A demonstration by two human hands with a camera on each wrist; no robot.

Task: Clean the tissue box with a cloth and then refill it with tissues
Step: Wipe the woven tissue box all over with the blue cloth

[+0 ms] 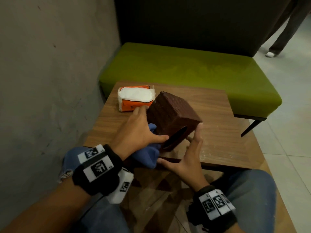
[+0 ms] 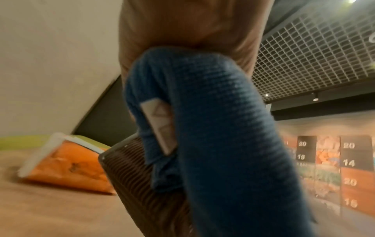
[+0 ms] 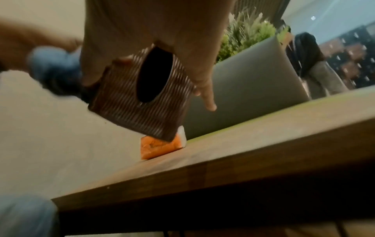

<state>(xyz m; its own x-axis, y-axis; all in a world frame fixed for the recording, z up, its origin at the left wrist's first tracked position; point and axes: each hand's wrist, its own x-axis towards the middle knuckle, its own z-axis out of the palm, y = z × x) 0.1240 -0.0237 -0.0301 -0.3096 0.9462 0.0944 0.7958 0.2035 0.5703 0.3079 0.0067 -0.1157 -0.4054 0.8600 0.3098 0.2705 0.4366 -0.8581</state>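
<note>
A brown woven tissue box (image 1: 173, 113) is tilted above the wooden table (image 1: 218, 132), its dark oval opening facing me. My left hand (image 1: 139, 130) grips a blue cloth (image 1: 148, 155) and presses it against the box's left side, thumb on the face by the opening. In the left wrist view the cloth (image 2: 213, 128) hangs in front of the box (image 2: 142, 184). My right hand (image 1: 190, 153) is spread, its straight fingers propping the box's right side, thumb held apart. An orange and white tissue pack (image 1: 134, 98), its top open, lies on the table behind the box.
A grey wall (image 1: 50, 64) runs close along the left. A green padded bench (image 1: 185, 68) with a dark back stands behind the table. Someone's legs (image 1: 282, 31) stand at the far right on a tiled floor. My knees in jeans sit under the table's near edge.
</note>
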